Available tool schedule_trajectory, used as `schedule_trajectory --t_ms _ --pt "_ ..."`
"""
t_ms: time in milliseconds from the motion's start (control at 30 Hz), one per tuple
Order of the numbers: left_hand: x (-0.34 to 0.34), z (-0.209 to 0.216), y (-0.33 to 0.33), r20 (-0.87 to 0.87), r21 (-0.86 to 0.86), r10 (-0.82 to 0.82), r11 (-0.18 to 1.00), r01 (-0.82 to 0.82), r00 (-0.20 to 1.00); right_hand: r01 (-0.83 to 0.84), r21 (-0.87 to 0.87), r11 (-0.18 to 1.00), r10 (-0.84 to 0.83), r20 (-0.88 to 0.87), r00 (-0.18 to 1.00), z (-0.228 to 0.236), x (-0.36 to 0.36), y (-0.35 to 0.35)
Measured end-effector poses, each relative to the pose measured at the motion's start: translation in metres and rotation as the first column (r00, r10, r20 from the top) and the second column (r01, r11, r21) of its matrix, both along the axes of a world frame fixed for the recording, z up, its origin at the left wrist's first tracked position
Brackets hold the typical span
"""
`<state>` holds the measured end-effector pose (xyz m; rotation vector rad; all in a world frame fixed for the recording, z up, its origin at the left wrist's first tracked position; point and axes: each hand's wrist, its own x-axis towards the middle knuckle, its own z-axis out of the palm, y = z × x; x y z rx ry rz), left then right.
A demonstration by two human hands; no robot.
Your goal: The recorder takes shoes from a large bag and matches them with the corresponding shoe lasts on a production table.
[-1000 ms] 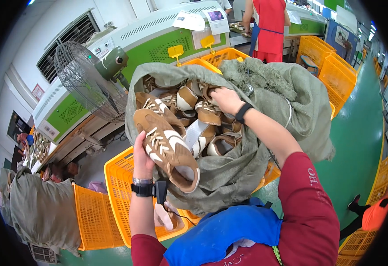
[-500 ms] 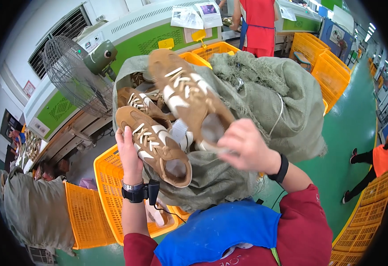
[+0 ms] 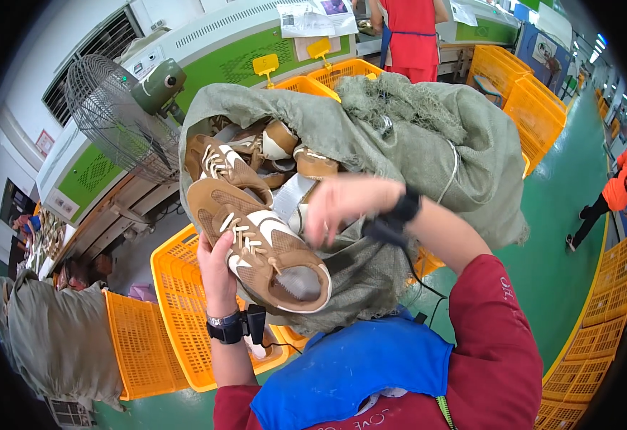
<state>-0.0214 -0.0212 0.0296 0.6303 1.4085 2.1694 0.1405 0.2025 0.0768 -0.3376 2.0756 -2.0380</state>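
My left hand (image 3: pixel 218 272) grips brown-and-white sneakers (image 3: pixel 256 247) from the side, thumb along the edge. Two seem to lie one on top of the other, the upper one with cream laces and its heel opening toward me. My right hand (image 3: pixel 346 204) hovers just right of them, over the mouth of a grey-green woven sack (image 3: pixel 256 100). Its fingers point down and are blurred, so I cannot make out whether they hold anything. Inside the sack lie several more sneakers (image 3: pixel 226 161) of the same kind, with a whitish piece (image 3: pixel 292 197) among them.
An orange crate (image 3: pixel 184 301) stands at my left, below the sack. A caged fan (image 3: pixel 116 115) and a green-and-white machine (image 3: pixel 235 61) stand beyond. Another stuffed sack (image 3: pixel 55 337) is at far left. A person in red (image 3: pixel 412 36) works behind; another in orange (image 3: pixel 618 186) is at right.
The sneaker my right hand held by the heel now appears to lie on the one in my left hand. My right hand has moved left and in over the sack opening.
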Motion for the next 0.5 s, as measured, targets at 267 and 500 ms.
schedule_trajectory --t_ms 267,500 --pt "-0.004 -0.003 0.008 0.044 0.070 -0.105 0.992 0.102 0.993 0.706 0.666 -0.242 -0.687 -0.631 0.360 -0.064 -0.020 0.192" --pt "-0.006 -0.004 0.008 0.045 0.042 -0.106 0.994 0.104 0.993 0.327 0.945 -0.014 -0.494 -0.291 0.820 -0.089 -0.048 0.118"
